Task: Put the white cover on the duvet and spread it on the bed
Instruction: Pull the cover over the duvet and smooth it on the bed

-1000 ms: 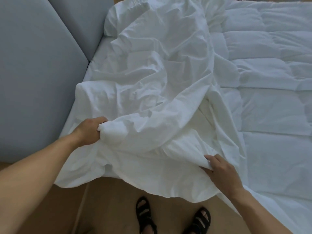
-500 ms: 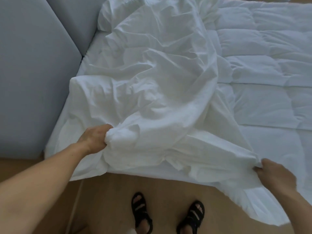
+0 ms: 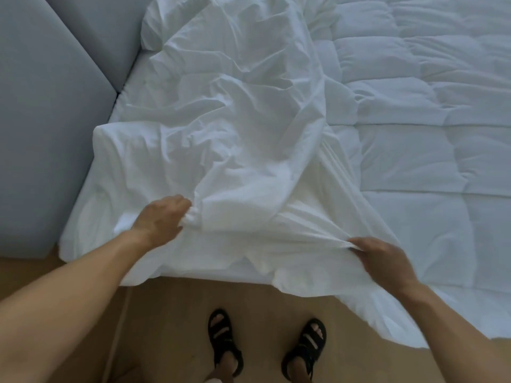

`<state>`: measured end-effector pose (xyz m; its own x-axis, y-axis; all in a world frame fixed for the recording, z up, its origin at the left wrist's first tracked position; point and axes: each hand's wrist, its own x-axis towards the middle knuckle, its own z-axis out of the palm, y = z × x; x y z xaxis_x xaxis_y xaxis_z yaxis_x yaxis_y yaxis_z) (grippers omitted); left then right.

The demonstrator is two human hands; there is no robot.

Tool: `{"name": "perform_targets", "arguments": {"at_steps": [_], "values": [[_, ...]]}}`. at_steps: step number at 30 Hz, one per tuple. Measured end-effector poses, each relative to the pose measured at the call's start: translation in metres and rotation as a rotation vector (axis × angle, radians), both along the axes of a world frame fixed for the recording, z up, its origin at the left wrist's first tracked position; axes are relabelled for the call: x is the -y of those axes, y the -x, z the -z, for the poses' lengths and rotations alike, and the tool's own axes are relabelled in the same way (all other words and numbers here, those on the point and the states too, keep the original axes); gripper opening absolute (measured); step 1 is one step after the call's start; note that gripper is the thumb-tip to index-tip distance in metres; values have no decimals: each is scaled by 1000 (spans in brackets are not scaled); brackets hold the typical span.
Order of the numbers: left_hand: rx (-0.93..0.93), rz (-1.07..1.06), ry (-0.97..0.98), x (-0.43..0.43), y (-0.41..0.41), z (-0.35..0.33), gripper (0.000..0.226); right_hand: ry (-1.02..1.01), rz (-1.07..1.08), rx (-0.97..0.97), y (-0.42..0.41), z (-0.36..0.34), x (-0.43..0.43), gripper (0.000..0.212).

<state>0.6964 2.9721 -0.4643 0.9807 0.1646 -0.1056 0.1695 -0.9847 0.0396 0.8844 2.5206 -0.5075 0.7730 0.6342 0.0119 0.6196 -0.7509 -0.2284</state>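
One view only: head-worn, wide-angle. Looks forward and steeply down from standing height at the near edge of the white-sheeted bed [image 3: 135, 81]. Close range: left hand [image 3: 161, 221] and right hand [image 3: 384, 261] reach in from the bottom corners. Crumpled white fabric cover [image 3: 235, 120] fills mid-frame; black strapped sandals [image 3: 305, 346] on tan wooden floor [image 3: 171, 327] sit bottom centre.

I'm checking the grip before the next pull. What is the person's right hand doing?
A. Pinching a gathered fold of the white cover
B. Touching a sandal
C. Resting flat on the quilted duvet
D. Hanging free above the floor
A: the right hand has its fingers closed on a bunched fold of the white cover, which runs in taut creases from that grip.
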Motion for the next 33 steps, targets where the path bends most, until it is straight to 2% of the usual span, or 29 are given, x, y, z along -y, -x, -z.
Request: {"name": "perform_targets", "arguments": {"at_steps": [3, 5, 6, 7, 9, 11, 12, 14, 16, 18, 21, 23, 25, 26, 28, 30, 31, 33], "values": [[-65, -16, -31, -7, 1, -11, 39, 208, 264, -179, -24, -10, 52, 23], [-66, -113, -4, 5, -7, -12, 39, 266, 258, -118, -23, -6, 46, 32], [-77, -179, 9, 12, -9, -9, 48, 224, 220, -56, -18, -3, 36, 37], [-114, -204, 4, 21, -10, -7, 69, 168, 172, -39, -11, -2, 23, 47], [-162, -118, -49, 37, -11, 3, 111, 55, 40, -52, 7, 0, -4, 81], [-143, -49, -51, 55, -16, 15, 127, 5, -105, -26, 26, 1, -33, 93], [-116, -37, -46, 63, -20, 20, 129, 8, -145, -18, 34, 5, -43, 89], [-64, -28, -44, 75, -26, 24, 132, -11, -174, 1, 31, 9, -46, 66], [-50, -22, -36, 75, -31, 25, 133, -27, -133, -2, 9, 10, -15, 46], [-80, -25, -50, 70, -30, 24, 134, 34, -33, 6, -15, 14, 42, 46], [-166, -58, -108, 70, -21, 28, 131, 352, 151, -117, -28, 3, 97, 31], [-238, -81, -126, 77, -14, 36, 128, 486, 123, -189, -23, 8, 89, 26], [-240, -87, -130, 88, -11, 43, 127, 517, 73, -216, -27, 7, 68, 27], [-228, -80, -142, 95, -11, 48, 127, 490, 47, -242, -31, 6, 60, 33], [-212, -111, -172, 112, -17, 56, 123, 379, -6, -345, -32, 4, 46, 61], [-243, -189, -209, 127, -27, 59, 107, 159, -38, -380, -19, -1, 28, 88], [-268, -221, -212, 131, -34, 57, 91, 75, -26, -346, -11, 0, 17, 90], [-256, -306, -137, 128, -49, 49, 53, 56, 38, -350, -3, 7, 0, 73]]}}
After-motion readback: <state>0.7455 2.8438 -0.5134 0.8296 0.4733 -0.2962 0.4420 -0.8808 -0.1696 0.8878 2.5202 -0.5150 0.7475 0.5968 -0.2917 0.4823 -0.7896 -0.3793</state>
